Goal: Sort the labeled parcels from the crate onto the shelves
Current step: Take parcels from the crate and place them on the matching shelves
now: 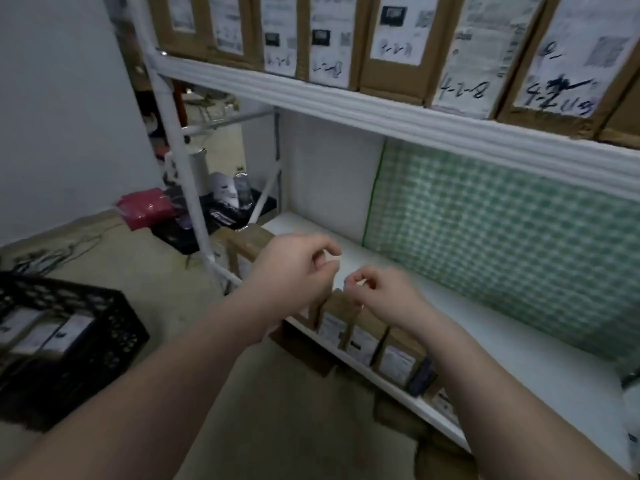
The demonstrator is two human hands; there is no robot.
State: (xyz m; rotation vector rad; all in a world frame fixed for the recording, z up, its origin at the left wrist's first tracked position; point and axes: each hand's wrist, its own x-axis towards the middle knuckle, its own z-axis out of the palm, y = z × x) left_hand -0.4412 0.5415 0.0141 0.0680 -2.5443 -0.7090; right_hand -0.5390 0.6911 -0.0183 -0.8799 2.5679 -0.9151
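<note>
Both bare forearms fill the bottom of the view, left arm (pixel 138 393) and right arm (pixel 502 393), reaching fwd to a white rack. Biggest thing past the hands is the lower shelf (pixel 502 327), a white board running from behind the hands off to the right. Behind it, up and right of the right hand, hangs a green checked sheet (pixel 502 244). Well above both hands the upper shelf (pixel 381 112) carries a row of upright boxes (pixel 398 46) w/ paper labels and handwritten nos., partly blurred. Floor (pixel 294 410) lies under the arms. Left of the left arm, low down, sits a black crate (pixel 104 306) w/ labeled parcels (pixel 38 336) standing inside. A rack post (pixel 183 188) rises up-left of the left hand; beyond it, further left, a red bag (pixel 145 207) lies on the floor among blurred clutter. Along the shelf's front edge, just under and right of the hands, stands a shelf row (pixel 398 363) of small brown parcels, labels facing out; one more brown parcel (pixel 249 242) shows just behind the left hand. Left hand (pixel 291 268): fingers curled in, nothing seen in them. Right hand (pixel 384 294): fingers curled, tips close together just above the row; too blurred to tell if it pinches anything. Hands sit near each other, not touching.
</note>
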